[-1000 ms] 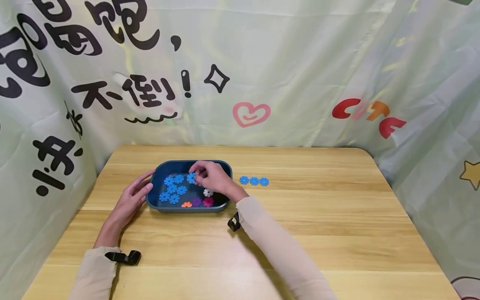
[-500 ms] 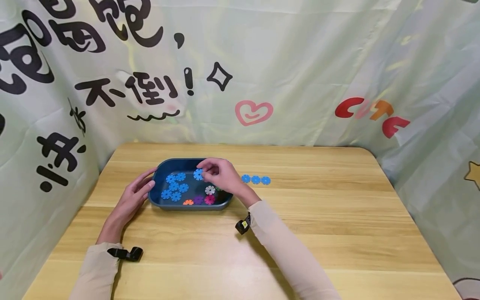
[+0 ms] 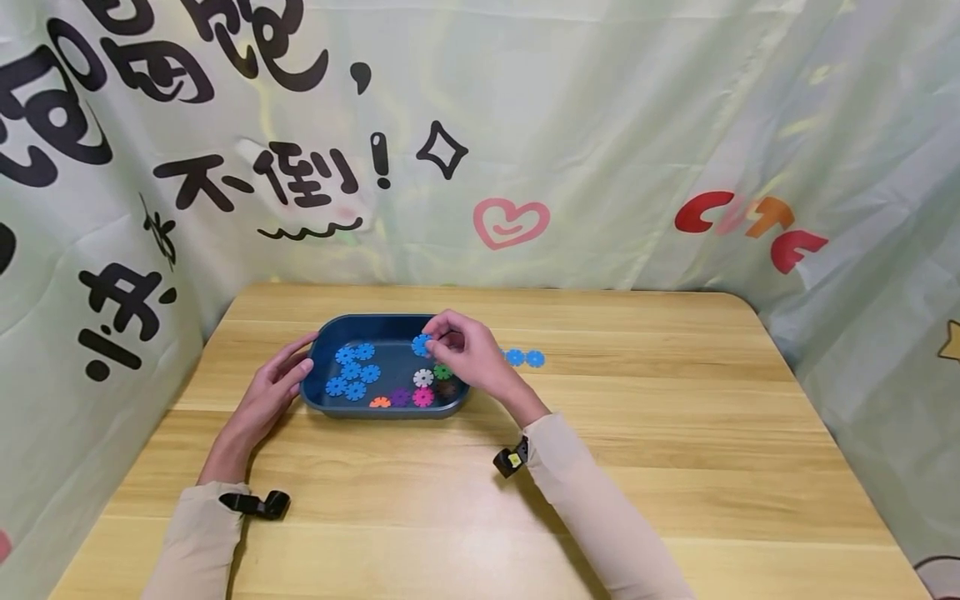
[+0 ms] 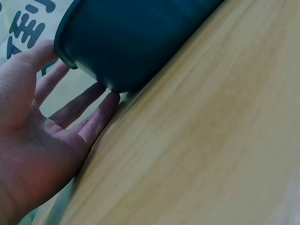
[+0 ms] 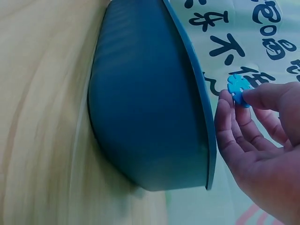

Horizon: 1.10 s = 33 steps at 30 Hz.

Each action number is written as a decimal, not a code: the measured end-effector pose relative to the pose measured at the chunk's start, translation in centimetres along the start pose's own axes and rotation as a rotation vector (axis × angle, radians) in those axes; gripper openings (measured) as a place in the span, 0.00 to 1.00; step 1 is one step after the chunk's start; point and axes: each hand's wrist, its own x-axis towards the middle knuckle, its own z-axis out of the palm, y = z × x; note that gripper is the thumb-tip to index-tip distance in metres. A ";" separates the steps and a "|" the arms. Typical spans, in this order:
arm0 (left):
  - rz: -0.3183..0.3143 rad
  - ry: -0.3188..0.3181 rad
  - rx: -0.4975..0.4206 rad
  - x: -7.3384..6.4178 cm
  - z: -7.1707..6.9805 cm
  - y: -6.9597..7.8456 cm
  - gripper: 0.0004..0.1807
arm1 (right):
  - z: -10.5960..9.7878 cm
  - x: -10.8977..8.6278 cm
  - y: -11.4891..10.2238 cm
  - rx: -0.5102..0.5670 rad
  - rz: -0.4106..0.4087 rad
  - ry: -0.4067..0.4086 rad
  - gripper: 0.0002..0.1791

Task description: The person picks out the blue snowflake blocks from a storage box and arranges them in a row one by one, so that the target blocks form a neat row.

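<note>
My right hand point(image 3: 480, 357) pinches a blue snowflake-shaped plastic disc point(image 3: 420, 344) between thumb and fingers, above the right part of a dark blue tray point(image 3: 386, 412). In the right wrist view that notched disc point(image 5: 236, 88) shows just beyond the tray's rim. On the tray's left end rests my left hand point(image 3: 264, 398); in the left wrist view its fairly straight fingers touch the wall, with the thumb up at the rim. Several more blue discs point(image 3: 350, 371) lie in the tray's left half. White point(image 3: 423, 377), green, pink point(image 3: 423, 397), purple point(image 3: 400, 397) and orange discs lie towards its front right.
Right of the tray, blue discs point(image 3: 535, 358) lie in a row on the wooden table point(image 3: 637, 467), partly hidden behind my right hand. A pale printed curtain point(image 3: 600, 150) hangs behind the table and along its sides. Each wrist carries a small black camera point(image 3: 512, 460).
My right hand has moved to the right within the tray with the blue disc in its fingers, uncovering the green disc and now overlapping the row. The left hand stays at the tray's end.
</note>
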 end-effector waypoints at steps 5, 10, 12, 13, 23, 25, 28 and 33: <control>0.008 0.001 -0.011 0.0 0.0 -0.1 0.30 | -0.6 -0.7 -0.1 -0.044 0.000 0.036 0.04; 0.014 -0.005 -0.012 -0.1 -0.1 -0.1 0.30 | -1.3 -1.3 -0.2 -0.036 0.000 0.050 0.04; 0.010 -0.004 -0.007 -0.1 -0.1 -0.1 0.30 | -1.6 -1.5 -0.3 -0.036 0.000 0.061 0.06; 0.007 -0.003 -0.005 -0.1 -0.1 -0.1 0.30 | -1.8 -1.6 -0.3 -0.041 -0.004 0.066 0.06; 0.005 -0.006 0.007 0.0 -0.1 0.1 0.30 | -3.7 -3.0 -0.2 -0.023 0.017 0.136 0.13; 0.008 -0.005 0.006 0.0 -0.1 0.1 0.30 | -4.0 -3.2 -0.2 -0.005 0.030 0.143 0.14; 0.012 -0.005 -0.001 0.0 -0.1 0.0 0.30 | -4.5 -3.6 0.1 0.014 0.046 0.152 0.17; 0.023 -0.006 -0.018 -0.1 -0.2 -0.2 0.30 | -5.0 -4.2 0.4 0.017 0.054 0.181 0.20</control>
